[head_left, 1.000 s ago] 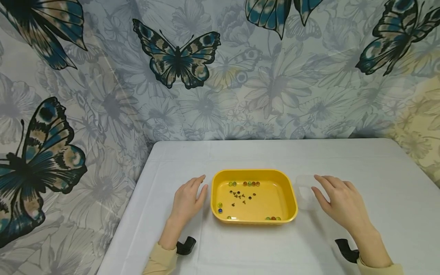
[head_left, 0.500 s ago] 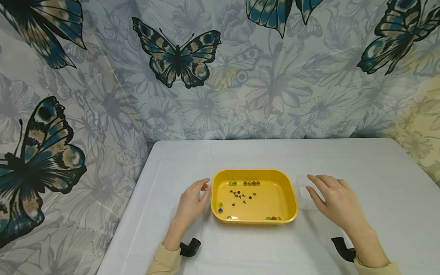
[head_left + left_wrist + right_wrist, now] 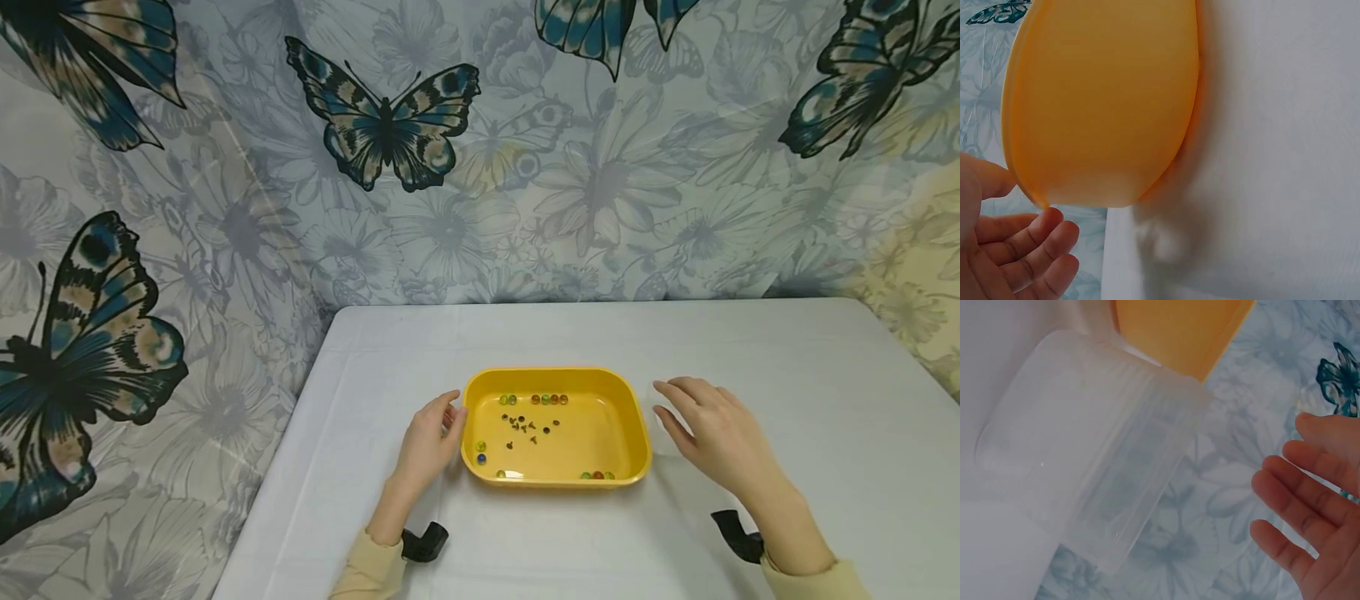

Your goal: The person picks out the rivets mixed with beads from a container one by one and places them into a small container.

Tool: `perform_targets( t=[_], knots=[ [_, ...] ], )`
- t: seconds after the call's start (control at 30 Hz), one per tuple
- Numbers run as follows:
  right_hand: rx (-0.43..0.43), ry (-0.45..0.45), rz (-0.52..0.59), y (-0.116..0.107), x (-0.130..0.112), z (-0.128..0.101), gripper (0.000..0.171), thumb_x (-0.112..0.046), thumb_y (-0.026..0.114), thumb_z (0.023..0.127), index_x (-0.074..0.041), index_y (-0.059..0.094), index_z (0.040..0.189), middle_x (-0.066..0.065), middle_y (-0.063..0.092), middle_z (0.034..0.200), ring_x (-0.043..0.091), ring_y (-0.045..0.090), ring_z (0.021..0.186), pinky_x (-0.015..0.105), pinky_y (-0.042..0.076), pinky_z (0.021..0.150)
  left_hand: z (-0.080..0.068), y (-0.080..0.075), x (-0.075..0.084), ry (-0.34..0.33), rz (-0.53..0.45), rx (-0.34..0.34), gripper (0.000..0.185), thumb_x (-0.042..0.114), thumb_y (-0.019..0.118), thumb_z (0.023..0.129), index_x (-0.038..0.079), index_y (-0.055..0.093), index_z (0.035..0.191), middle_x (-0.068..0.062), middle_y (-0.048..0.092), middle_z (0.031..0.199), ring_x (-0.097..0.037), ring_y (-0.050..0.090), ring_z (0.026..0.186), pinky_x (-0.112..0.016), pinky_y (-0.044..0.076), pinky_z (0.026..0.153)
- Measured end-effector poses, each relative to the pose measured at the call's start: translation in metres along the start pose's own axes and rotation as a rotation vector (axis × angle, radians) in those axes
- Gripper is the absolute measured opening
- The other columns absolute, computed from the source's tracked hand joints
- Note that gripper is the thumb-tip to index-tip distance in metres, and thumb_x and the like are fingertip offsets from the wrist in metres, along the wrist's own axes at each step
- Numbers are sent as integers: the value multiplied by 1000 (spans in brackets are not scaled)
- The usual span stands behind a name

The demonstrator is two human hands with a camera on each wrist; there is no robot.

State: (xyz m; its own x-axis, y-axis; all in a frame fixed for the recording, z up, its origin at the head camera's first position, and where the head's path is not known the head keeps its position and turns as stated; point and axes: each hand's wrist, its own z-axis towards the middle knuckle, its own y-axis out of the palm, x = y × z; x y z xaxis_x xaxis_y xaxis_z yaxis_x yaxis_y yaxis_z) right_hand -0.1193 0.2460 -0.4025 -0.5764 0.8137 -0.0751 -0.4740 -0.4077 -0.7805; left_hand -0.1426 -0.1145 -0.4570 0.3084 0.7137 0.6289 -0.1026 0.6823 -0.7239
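Observation:
A yellow tray (image 3: 570, 454) stands on the table, with several glass marbles (image 3: 550, 400) in green, amber and blue along its sides. Several small dark bits (image 3: 523, 427) lie inside, too tiny to identify. My left hand (image 3: 427, 442) is at the tray's left end. In the left wrist view its thumb and fingertips (image 3: 1052, 215) come up to the tray's rim (image 3: 1013, 150), seemingly touching it. My right hand (image 3: 716, 429) hovers right of the tray, fingers apart and holding nothing. A clear plastic container (image 3: 1085, 437) is near it in the right wrist view, hardly visible from the head.
A white cloth covers the table (image 3: 570, 550). Behind and to the left rises a wall (image 3: 600, 192) patterned with flowers and butterflies. Black camera mounts (image 3: 425, 542) sit at both wrists.
My left hand has moved right, up to the tray's end. My right hand has moved left, closer to the tray. The tray and its contents have stayed in place.

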Motion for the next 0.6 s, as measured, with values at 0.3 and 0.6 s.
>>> perform_targets(
  t=[0.3, 0.6],
  knots=[
    [-54, -7, 14, 2, -2, 6, 56, -42, 34, 99, 3, 65, 102, 16, 62, 94, 31, 59, 79, 45, 49, 66, 1, 7, -2, -42, -65, -27, 35, 18, 55, 94, -2, 55, 122, 5, 51, 75, -6, 49, 63, -20, 45, 58],
    [-88, -28, 18, 7, -6, 13, 72, -49, 18, 97, 5, 64, 101, 16, 61, 92, 30, 58, 79, 45, 49, 67, -1, 13, -3, -14, -100, 14, 33, 14, 55, 93, -4, 55, 121, 4, 50, 72, -6, 47, 62, -19, 43, 55]
  ],
)
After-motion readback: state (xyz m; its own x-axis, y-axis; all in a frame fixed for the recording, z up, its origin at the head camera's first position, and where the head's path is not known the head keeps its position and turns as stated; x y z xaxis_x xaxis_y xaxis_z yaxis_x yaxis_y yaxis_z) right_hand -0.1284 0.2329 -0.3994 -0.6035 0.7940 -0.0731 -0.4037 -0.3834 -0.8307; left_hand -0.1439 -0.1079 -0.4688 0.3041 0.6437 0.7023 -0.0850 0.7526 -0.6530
